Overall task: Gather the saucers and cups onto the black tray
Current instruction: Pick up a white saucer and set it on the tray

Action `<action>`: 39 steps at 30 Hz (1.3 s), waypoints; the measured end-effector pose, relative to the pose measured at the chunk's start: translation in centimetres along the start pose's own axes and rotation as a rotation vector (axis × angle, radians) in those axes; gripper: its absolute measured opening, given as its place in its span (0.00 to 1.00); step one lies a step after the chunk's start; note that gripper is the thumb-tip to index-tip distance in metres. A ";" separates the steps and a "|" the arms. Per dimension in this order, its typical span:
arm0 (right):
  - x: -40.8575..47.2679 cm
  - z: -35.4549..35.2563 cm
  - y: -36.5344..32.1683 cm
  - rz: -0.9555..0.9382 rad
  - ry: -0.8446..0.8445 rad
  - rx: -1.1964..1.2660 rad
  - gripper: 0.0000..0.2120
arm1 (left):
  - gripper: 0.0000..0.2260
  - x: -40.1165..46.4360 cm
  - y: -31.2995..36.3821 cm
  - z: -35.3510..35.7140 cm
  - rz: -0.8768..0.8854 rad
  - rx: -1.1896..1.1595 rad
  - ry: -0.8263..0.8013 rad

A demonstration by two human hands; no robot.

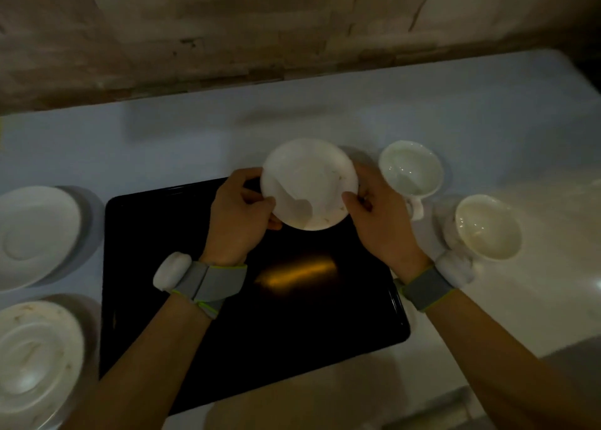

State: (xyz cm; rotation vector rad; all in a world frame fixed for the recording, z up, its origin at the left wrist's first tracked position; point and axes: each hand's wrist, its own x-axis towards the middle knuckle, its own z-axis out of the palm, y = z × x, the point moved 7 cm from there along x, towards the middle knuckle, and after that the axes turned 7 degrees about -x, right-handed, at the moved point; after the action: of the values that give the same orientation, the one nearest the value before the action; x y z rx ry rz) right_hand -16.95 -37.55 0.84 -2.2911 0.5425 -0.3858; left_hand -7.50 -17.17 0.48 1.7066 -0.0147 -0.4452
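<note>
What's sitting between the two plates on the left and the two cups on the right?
In the head view, the black tray, with both hands holding a saucer over its far edge.

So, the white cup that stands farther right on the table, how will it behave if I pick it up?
The cup at the far right looks glazed ceramic, so probably rigid, breakable and somewhat slippery. Its bowl is wide and shallow, so it should sit stable, though lifting by the handle alone may tilt it.

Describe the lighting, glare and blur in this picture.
Head view: dim overall, the white dishes brightest. An orange glare patch sits on the black tray. The saucer held by the left hand and right hand looks smeared by motion. The table edge bows from the wide lens; the two cups' rims stay fairly sharp.
</note>
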 end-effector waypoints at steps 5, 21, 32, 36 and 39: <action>-1.6 0.3 1.5 0.026 -0.033 -0.051 0.23 | 0.19 -0.8 -2.1 1.1 -0.037 -0.009 -0.004; -1.6 1.2 2.7 0.032 -0.045 -0.283 0.19 | 0.20 -0.2 -4.5 1.9 -0.080 0.018 0.020; -1.9 1.9 3.2 0.057 -0.044 -0.405 0.26 | 0.22 0.1 -4.8 2.2 -0.071 0.031 -0.023; -1.9 1.8 3.1 0.066 -0.048 -0.373 0.27 | 0.23 0.0 -4.9 2.4 -0.047 0.051 -0.021; -1.9 1.6 2.7 0.057 -0.061 -0.334 0.26 | 0.24 -0.1 -4.7 2.5 -0.038 0.067 -0.029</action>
State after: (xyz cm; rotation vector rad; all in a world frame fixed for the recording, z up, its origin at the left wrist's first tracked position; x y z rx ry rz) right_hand -18.63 -37.44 -2.43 -2.5898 0.6820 -0.2072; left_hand -9.48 -18.55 -4.29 1.7685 -0.0179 -0.5026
